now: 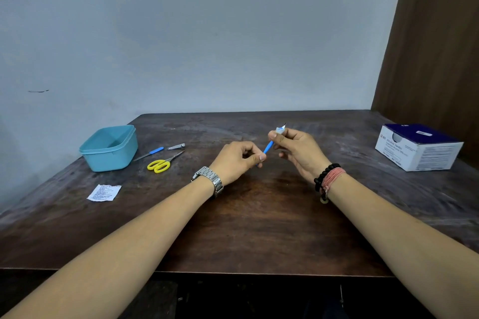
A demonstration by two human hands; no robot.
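The thumb and fingers (260,157) of the left hand (237,160) pinch the lower end of a slim blue-handled tool (268,148), which slants up and to the right in the air above the middle of the counter (259,228). The right hand (298,151) curls its own fingers (274,137) round the upper end, pressing a small pale wipe (280,129) about it, and a thin dark tip just shows above the wipe. A silver metal link watch (210,180) sits on the left wrist. A black bead bracelet (324,175) and a pinkish thread band (333,179) sit on the right wrist. The counter is dark brown wood, worn, with greyish scuffs spreading toward its back and sides. Left of the hands lie yellow-handled scissors (160,164), a small silver nail clipper (176,146) and a blue-handled metal file (149,153), all close together. Just beyond them stands a teal square plastic tub (111,153), open at the top. Nearer the left edge lies a torn white printed sachet (103,192). Well apart, at the far right, a white and dark blue cardboard box of alcohol swabs (417,149) rests on the counter. Behind it all rises a plain pale blue-grey wall (207,33), with a brown wooden panel (438,33) meeting it on the right.
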